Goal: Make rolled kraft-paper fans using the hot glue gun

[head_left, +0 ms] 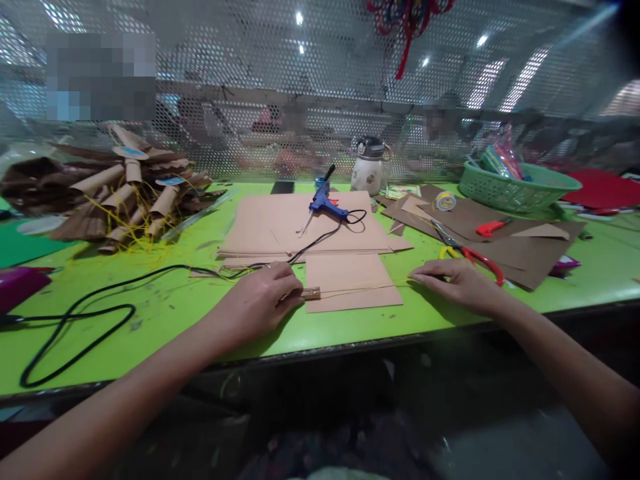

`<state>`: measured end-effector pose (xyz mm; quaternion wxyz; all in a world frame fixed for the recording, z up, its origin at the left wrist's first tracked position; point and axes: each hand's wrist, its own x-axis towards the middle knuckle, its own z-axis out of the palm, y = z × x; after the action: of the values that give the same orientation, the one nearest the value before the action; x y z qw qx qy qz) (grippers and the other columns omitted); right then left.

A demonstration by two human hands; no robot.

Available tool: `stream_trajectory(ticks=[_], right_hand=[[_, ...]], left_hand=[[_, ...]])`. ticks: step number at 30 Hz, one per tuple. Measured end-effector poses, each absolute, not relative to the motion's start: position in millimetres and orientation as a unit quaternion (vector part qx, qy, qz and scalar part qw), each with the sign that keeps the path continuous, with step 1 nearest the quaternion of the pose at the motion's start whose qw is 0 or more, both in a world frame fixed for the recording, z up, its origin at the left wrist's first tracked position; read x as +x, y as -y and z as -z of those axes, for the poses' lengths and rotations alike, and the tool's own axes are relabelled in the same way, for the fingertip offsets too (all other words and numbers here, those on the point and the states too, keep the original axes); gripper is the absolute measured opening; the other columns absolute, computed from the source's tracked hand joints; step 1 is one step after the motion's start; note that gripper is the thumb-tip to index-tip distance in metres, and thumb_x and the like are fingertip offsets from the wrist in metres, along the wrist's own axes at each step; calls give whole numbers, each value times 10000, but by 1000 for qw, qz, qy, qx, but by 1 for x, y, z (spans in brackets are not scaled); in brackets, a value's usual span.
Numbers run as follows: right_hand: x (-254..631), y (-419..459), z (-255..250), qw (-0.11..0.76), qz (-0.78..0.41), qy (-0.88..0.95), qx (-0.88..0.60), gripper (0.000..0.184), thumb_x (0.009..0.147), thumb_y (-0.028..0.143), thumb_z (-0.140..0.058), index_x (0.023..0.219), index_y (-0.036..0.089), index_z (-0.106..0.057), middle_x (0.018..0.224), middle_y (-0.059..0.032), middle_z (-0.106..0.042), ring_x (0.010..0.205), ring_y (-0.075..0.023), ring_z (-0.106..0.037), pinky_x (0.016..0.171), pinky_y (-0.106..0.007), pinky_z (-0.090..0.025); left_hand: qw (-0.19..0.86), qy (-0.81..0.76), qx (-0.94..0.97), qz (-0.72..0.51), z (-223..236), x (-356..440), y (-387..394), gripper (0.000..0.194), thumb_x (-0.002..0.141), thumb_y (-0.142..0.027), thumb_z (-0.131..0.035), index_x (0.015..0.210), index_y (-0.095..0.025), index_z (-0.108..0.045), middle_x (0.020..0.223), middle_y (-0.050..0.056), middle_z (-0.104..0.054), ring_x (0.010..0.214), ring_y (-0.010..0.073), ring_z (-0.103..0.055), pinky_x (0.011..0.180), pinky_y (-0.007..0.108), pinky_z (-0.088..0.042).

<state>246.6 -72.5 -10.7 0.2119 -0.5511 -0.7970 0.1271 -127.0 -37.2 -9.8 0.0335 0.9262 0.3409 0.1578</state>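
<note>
A small brown paper sheet lies on the green table near its front edge. A thin yellow string runs across the sheet. My left hand is closed, pinching a small rolled brown piece at the string's left end. My right hand lies fingers down on the table at the string's right end, pressed together on it. A blue glue gun rests on a stack of brown paper sheets behind.
The glue gun's black cord loops over the left of the table. Red-handled scissors lie just behind my right hand. Finished brown paper rolls pile at far left. A green basket, a white bottle and a tape roll stand behind.
</note>
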Motion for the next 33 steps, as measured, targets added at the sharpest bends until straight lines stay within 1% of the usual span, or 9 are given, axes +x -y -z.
stream_trajectory(ticks=[2,5,7,10,13,17,21,26,33], right_hand=[[251,72,9,204,-93,809,-543,335,898,395,-487,913,161,-727,918,-102,-735,842,-227,-669,786,-347,-509],[247,78,3,204,-1,831,-518,292,896,359,-507,946,154,-709,981,-132,-687,959,-259,-611,880,-433,-459],[232,85,-3,203,41,846,-491,248,899,320,-520,952,156,-698,1005,-140,-658,997,-267,-574,893,-458,-432],[198,96,-12,164,39,883,-438,214,923,254,-501,916,155,-691,946,-125,-646,924,-236,-547,822,-396,-432],[163,99,-15,93,43,907,-409,194,925,220,-510,865,157,-684,865,-101,-639,849,-210,-511,764,-346,-404],[135,91,-15,11,84,921,-380,157,897,153,-539,814,133,-671,776,-104,-620,811,-216,-482,693,-324,-361],[122,87,-17,-42,108,928,-354,83,844,103,-591,840,119,-672,794,-106,-631,796,-224,-494,649,-322,-341],[114,88,-20,-73,108,928,-349,71,809,85,-618,844,118,-671,788,-103,-636,768,-220,-527,615,-317,-332],[115,86,-30,-66,66,928,-361,91,859,129,-579,847,150,-667,750,-70,-609,691,-181,-502,577,-285,-283]], left_hand=[[37,-342,925,-158,10,-127,37,265,945,-307,-457,869,-162,-667,859,70,-569,738,157,-529,666,274,-409],[37,-339,926,-161,10,-127,38,260,945,-301,-457,865,-166,-665,852,68,-563,759,162,-530,678,276,-409],[38,-337,926,-164,10,-127,39,257,945,-292,-455,858,-166,-661,845,65,-560,758,160,-528,671,272,-405],[39,-339,925,-170,9,-128,39,255,943,-284,-457,833,-163,-653,832,64,-563,741,158,-521,650,268,-394],[41,-338,924,-171,8,-127,40,240,931,-281,-477,820,-161,-652,815,63,-566,743,162,-522,646,267,-389],[51,-345,922,-169,7,-127,41,228,926,-287,-488,844,-161,-660,803,58,-561,742,160,-526,650,262,-394],[57,-348,921,-165,4,-128,42,254,936,-298,-471,831,-155,-653,801,61,-557,739,159,-521,655,266,-397],[52,-349,921,-164,3,-128,43,241,935,-287,-472,827,-158,-643,805,56,-559,742,158,-520,656,265,-397],[20,-353,924,-146,3,-126,49,260,933,-282,-457,791,-155,-635,788,66,-556,725,162,-518,625,265,-384]])
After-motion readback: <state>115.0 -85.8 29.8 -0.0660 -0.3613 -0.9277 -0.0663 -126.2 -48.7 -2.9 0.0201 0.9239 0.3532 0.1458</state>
